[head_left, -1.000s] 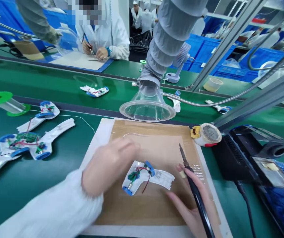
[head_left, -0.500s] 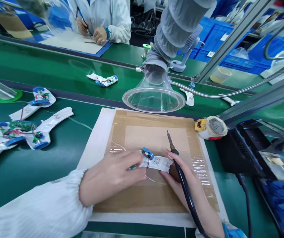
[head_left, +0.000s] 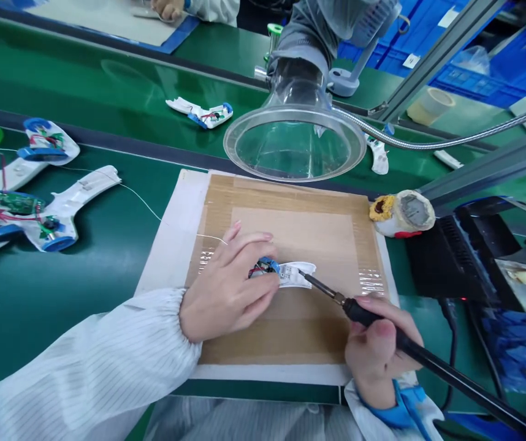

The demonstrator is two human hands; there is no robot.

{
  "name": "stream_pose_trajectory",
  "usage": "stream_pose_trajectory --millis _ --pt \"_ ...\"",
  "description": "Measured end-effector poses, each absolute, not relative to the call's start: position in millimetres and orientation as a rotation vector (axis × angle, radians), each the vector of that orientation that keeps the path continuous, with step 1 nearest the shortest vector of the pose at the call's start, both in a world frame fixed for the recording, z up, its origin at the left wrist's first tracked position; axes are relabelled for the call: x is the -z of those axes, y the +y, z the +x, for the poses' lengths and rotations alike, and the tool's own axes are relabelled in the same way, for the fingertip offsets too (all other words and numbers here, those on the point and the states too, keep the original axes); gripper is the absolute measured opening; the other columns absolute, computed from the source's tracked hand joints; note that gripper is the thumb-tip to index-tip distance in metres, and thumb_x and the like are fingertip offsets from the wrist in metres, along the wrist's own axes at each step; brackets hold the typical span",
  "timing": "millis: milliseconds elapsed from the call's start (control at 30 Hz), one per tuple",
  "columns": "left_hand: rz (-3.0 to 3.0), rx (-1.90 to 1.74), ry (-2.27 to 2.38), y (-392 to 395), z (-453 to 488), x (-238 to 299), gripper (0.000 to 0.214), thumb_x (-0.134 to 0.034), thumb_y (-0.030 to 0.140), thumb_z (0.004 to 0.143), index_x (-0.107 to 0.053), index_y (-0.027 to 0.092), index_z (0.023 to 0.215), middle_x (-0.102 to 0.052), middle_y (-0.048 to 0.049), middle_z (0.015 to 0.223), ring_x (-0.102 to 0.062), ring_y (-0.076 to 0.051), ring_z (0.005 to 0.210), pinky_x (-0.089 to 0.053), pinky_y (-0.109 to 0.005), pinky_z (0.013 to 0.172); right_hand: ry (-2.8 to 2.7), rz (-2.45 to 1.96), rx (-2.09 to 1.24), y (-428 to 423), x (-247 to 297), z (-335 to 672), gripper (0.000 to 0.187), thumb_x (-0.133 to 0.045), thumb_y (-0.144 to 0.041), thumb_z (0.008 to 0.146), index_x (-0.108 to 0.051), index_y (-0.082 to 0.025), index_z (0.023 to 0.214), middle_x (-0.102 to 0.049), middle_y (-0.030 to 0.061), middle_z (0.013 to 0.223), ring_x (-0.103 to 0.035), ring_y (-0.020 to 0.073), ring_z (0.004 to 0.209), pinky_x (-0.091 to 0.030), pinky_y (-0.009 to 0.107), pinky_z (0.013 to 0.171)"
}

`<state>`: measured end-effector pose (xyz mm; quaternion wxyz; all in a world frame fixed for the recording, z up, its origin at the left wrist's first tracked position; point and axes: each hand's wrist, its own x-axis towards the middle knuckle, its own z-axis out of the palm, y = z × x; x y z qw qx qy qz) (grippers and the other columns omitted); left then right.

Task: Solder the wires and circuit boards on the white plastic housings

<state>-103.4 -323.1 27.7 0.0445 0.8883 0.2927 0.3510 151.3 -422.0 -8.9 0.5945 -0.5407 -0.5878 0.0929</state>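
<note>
My left hand (head_left: 230, 285) lies over a small white plastic part (head_left: 290, 273) with a blue cap and red and green wires, pressing it onto the brown cardboard mat (head_left: 290, 226). The fingers curl round its left end, which is partly hidden. My right hand (head_left: 377, 349) grips a black soldering iron (head_left: 382, 327) like a pen. The iron's metal tip touches the white part's right side. A thin solder wire (head_left: 162, 214) runs from the left across the mat's edge toward my left hand.
A clear funnel-shaped fume hood (head_left: 295, 141) hangs over the mat's far edge. Several white and blue parts (head_left: 37, 214) lie at left on the green table (head_left: 88, 92), one more part (head_left: 203, 114) on the belt. A tip-cleaner holder (head_left: 403, 213) and black soldering station (head_left: 465, 257) stand right.
The view tilted down. My left hand settled on the white part. My right hand drew back toward me and turned the iron so its tip came down onto the part.
</note>
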Motion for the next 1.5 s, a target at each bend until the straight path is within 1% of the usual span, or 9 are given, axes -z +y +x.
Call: stream_pose_trajectory --millis 100,467,767,867,967,1067,1167,1333,1500 --pt "2.751 -1.078 0.948 -324 -100 -26 0.020 -0.068 0.009 0.099 -0.074 0.022 0.086 -0.080 -0.0077 0.121 -0.070 -0.029 0.139 -0.039 -0.066 0.142 -1.449 -1.325 -0.302 -424 6 151 0.021 -0.064 -0.036 0.114 -0.081 -0.027 0.108 -0.076 0.0015 0.078 -0.069 0.0184 0.062 -0.055 0.034 0.057" --pt "2.800 -1.066 0.993 -323 -97 -26 0.021 -0.067 0.011 0.103 -0.075 0.022 0.087 -0.080 -0.0088 0.119 -0.071 -0.029 0.138 -0.054 -0.061 0.131 -1.553 -1.352 -0.352 -418 -2 148 0.016 -0.065 -0.030 0.112 -0.081 -0.027 0.108 -0.075 0.0001 0.078 -0.071 0.0174 0.064 -0.059 0.033 0.061" --pt "2.833 -1.057 0.974 -326 -96 -21 0.018 -0.066 0.011 0.104 -0.071 0.021 0.090 -0.078 -0.0076 0.122 -0.067 -0.027 0.143 -0.045 -0.056 0.139 -1.602 -1.332 -0.334 -414 -3 147 0.018 -0.064 -0.032 0.112 -0.080 -0.027 0.107 -0.075 0.0003 0.075 -0.069 0.0174 0.060 -0.058 0.033 0.058" --pt "2.746 -1.106 0.972 -323 -101 -30 0.015 -0.068 0.011 0.103 -0.071 0.022 0.093 -0.076 -0.0068 0.123 -0.066 -0.027 0.142 -0.043 -0.058 0.139 -1.611 -1.220 -0.292 -410 -3 146 0.019 -0.062 -0.031 0.112 -0.079 -0.027 0.104 -0.075 0.0000 0.074 -0.066 0.0165 0.056 -0.053 0.032 0.052" --pt "2.614 -1.120 0.918 -302 -109 -43 0.012 -0.068 0.014 0.105 -0.072 0.023 0.098 -0.072 -0.0088 0.127 -0.065 -0.028 0.141 -0.049 -0.058 0.132 -1.582 -1.203 -0.288 -411 -3 147 0.022 -0.059 -0.032 0.114 -0.079 -0.027 0.105 -0.076 0.0012 0.078 -0.068 0.0175 0.060 -0.054 0.033 0.054" --pt "2.540 -0.909 0.683 -269 -112 -50 0.017 -0.062 0.019 0.108 -0.075 0.023 0.096 -0.071 -0.0103 0.126 -0.067 -0.026 0.130 -0.057 -0.048 0.118 -1.464 -1.282 -0.264 -413 -2 148 0.026 -0.060 -0.038 0.115 -0.080 -0.026 0.105 -0.073 0.0009 0.074 -0.065 0.0168 0.057 -0.051 0.032 0.052" --pt "2.449 -0.578 0.512 -238 -109 -49 0.023 -0.060 0.021 0.108 -0.077 0.022 0.092 -0.071 -0.0110 0.126 -0.069 -0.024 0.121 -0.058 -0.043 0.113 -1.406 -1.331 -0.213 -414 3 148 0.027 -0.063 -0.040 0.114 -0.082 -0.026 0.101 -0.071 -0.0001 0.070 -0.061 0.0146 0.051 -0.047 0.030 0.047" --pt "2.263 -0.430 0.433 -218 -102 -38 0.019 -0.065 0.021 0.105 -0.079 0.021 0.093 -0.069 -0.0098 0.125 -0.071 -0.022 0.115 -0.055 -0.037 0.110 -1.432 -1.387 -0.229 -413 8 149 0.025 -0.066 -0.041 0.114 -0.084 -0.026 0.104 -0.080 0.0021 0.081 -0.071 0.0161 0.061 -0.060 0.032 0.061" --pt "2.158 -0.325 0.437 -215 -101 -38 0.019 -0.068 0.029 0.105 -0.081 0.019 0.093 -0.068 -0.0104 0.127 -0.070 -0.022 0.114 -0.053 -0.035 0.104 -1.467 -1.355 -0.272 -411 7 148 0.022 -0.068 -0.039 0.113 -0.084 -0.026 0.105 -0.081 0.0012 0.082 -0.073 0.0161 0.062 -0.062 0.031 0.061"
